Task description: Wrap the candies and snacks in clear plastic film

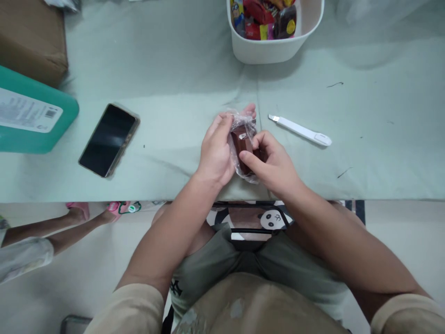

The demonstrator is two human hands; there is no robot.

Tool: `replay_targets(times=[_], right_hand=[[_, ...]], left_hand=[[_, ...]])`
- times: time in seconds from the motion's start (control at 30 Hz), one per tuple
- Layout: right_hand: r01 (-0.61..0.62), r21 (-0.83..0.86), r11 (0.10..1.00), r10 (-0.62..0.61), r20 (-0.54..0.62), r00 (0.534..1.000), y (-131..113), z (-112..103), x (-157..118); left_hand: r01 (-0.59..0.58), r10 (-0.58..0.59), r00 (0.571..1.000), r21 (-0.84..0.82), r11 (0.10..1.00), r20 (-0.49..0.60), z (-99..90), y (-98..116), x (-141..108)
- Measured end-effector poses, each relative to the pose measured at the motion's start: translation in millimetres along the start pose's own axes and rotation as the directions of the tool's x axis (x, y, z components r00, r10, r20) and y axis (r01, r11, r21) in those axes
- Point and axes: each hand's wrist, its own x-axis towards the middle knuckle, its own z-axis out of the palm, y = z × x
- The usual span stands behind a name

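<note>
a brown packet (239, 144) in crinkled clear wrap (239, 118) is held just inside the front edge of the table, which runs straight across at six o'clock (directions taken from the packet). the left hand (217, 150) grips the wrapped packet along its nine-o'clock side; the right hand (276, 164) grips the three-o'clock side, thumb against the brown surface. a broad stretch of pale green cloth (174, 69) separates the left hand from a flat, dark-screened phone (109, 139) at nine; a narrower strip separates the right hand from a slim white cutter (298, 128) at about half past two, metal tip toward the hands. between twelve and one stands a smooth, round-cornered white tub (274, 52) with glossy wrapped sweets (259, 11). beyond the phone, a green container (38, 90) bears a white label (31, 111) with a barcode, its small print unreadable.
</note>
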Motion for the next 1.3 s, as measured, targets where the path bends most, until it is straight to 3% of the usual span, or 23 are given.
replay_targets(times=[0.23,0.37,0.5,0.6,0.7,0.77,0.83,0.93,1.0,1.07,1.2,1.3], right_hand=[[0.040,-0.045,0.998,-0.040,-0.007,0.999,-0.8,-8.3,-1.4],[0.134,-0.025,0.991,-0.132,0.078,0.988,-0.5,-12.0,-3.2],[0.226,-0.013,0.974,-0.223,0.124,0.967,1.5,-13.1,-4.1],[0.259,-0.005,0.966,-0.259,-0.035,0.965,2.8,-9.0,-1.7],[0.366,-0.015,0.930,-0.355,-0.284,0.891,3.6,-0.1,1.8],[0.417,-0.029,0.909,-0.399,-0.356,0.845,3.9,5.7,3.0],[0.439,-0.030,0.898,-0.419,-0.367,0.830,3.7,8.6,3.0],[0.417,-0.030,0.908,-0.407,-0.296,0.864,1.7,5.5,1.3],[0.348,-0.024,0.937,-0.347,-0.169,0.923,-0.4,0.5,0.2],[0.302,-0.007,0.953,-0.302,-0.066,0.951,-2.0,-3.4,0.2],[0.315,0.074,0.946,-0.312,-0.043,0.949,-1.8,-2.9,3.0],[0.324,0.053,0.944,-0.321,-0.062,0.945,2.1,0.2,4.1]], left_hand=[[0.007,0.000,0.994,0.061,0.998,-0.106,-11.2,2.6,6.4],[-0.069,0.070,0.984,0.013,0.998,-0.163,-11.9,1.6,8.6],[0.005,-0.014,0.988,-0.056,0.998,-0.153,-12.8,2.5,9.6],[0.039,-0.045,0.993,-0.061,0.997,-0.107,-11.2,5.8,6.9],[0.058,-0.071,0.989,-0.105,0.993,-0.128,-4.2,6.8,2.4],[0.066,-0.086,0.980,-0.115,0.991,-0.181,1.2,6.2,0.8],[0.075,-0.094,0.975,-0.100,0.992,-0.202,4.4,6.9,0.9],[0.166,-0.169,0.985,-0.079,0.983,-0.039,3.2,11.3,1.8],[0.267,-0.256,0.956,-0.070,0.961,0.140,0.1,14.4,1.2],[0.324,-0.296,0.925,-0.091,0.942,0.238,-3.0,15.9,-0.3],[0.238,-0.202,0.957,-0.170,0.956,0.206,-5.9,13.7,-2.4],[0.119,-0.092,0.974,-0.123,0.985,0.207,-5.3,10.4,-2.3]])
